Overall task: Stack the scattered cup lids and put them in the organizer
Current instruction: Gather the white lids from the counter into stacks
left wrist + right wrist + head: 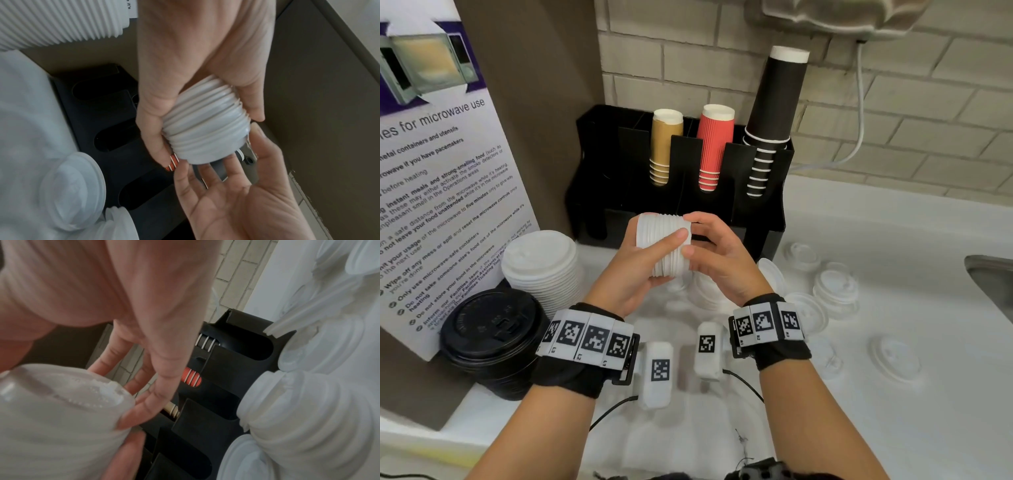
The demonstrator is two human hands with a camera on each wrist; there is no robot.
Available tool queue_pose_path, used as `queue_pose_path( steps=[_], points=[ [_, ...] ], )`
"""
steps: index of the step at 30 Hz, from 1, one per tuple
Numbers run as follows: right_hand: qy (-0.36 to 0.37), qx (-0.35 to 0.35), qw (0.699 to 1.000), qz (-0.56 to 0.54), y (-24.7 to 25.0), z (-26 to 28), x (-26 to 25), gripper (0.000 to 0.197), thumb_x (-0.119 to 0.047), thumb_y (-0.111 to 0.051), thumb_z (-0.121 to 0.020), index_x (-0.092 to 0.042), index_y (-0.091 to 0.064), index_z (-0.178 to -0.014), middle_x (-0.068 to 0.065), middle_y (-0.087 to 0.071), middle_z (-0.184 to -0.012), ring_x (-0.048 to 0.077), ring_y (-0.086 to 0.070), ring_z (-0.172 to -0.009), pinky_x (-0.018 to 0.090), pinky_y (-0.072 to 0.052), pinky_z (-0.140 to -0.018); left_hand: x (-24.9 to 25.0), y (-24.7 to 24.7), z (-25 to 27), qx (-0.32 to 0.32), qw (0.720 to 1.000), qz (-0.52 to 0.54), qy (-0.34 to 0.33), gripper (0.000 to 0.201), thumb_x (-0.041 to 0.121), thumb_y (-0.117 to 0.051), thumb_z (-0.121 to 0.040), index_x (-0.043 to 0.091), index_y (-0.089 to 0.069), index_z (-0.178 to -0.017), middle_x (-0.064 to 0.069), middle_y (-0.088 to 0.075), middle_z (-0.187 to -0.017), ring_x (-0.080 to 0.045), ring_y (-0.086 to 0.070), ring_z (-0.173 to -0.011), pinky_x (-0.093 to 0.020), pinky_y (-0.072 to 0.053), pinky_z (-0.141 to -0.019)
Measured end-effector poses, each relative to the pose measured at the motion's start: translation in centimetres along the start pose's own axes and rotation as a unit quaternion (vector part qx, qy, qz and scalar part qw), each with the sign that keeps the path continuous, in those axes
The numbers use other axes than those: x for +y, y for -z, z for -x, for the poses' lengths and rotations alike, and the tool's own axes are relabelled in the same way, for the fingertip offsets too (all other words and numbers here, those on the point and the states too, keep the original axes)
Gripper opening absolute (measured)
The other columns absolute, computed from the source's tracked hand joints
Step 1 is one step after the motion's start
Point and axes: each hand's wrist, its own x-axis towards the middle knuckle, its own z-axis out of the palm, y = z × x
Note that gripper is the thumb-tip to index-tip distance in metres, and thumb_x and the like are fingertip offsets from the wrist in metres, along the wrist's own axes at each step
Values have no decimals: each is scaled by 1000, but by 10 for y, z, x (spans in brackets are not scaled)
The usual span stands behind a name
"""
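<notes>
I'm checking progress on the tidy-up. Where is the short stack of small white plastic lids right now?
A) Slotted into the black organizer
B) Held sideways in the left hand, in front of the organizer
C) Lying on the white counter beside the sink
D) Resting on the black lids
B: the left hand grips the short stack of small white plastic lids sideways in front of the black organizer, right hand at its end.

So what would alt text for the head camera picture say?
Both hands hold a sideways stack of white lids before a black organizer of paper cups: left hand wraps it, right hand steadies its end. Loose lids litter the white counter.
</notes>
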Motion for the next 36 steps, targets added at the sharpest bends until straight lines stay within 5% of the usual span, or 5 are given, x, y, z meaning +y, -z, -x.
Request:
queue_pose_path(
  steps=[7, 13, 17, 28, 36],
  points=[
    [-109, -2, 968, 227, -5, -31, 2, 37, -40, -41, -101, -18, -60, -123, 5, -63, -121, 21, -58, -115, 37, -48, -98, 6, 10, -5, 89, 994, 32, -47, 61, 25, -75, -77, 29, -44, -130, -2, -56, -128, -20, -59, -115, -41, -57, -83],
    [-147, -178, 652, 722, -37, -54, 30, 64, -51, -63, -84, -18, -47, -137, 8, -39, -131, 27, -33, -125, 40, -39, -100, 9, 18, -4, 92, 993, 41, -57, 65, 26, -76, -76, 30, -43, -132, 2, -56, -128, -18, -58, -116, -40, -57, -83],
    [-148, -232, 553, 787, -48, -60, 41, 59, -41, -61, -89, -15, -44, -140, 7, -40, -138, 26, -33, -128, 38, -37, -104, 9, 20, -1, 88, 994, 31, -56, 80, 35, -78, -61, 30, -42, -133, 1, -55, -129, -18, -58, -115, -36, -56, -78],
    [-92, -215, 828, 509, -12, -40, -32, 24, -5, -51, -88, -22, -53, -72, -3, -55, -86, 14, -53, -87, 32, -46, -82, 11, 37, -2, 105, 993, -50, -19, 61, 23, -76, -81, 32, -42, -130, 0, -57, -124, -20, -59, -111, -38, -55, -75],
    [-189, -42, 979, 66, -3, -8, -25, 21, -6, -38, -96, -18, -55, -92, 8, -61, -96, 24, -64, -87, 44, -60, -75, 3, 9, 3, 23, 997, -17, 74, 83, 33, -83, -64, 28, -42, -136, -8, -59, -128, -28, -62, -112, -52, -58, -80]
  ],
)
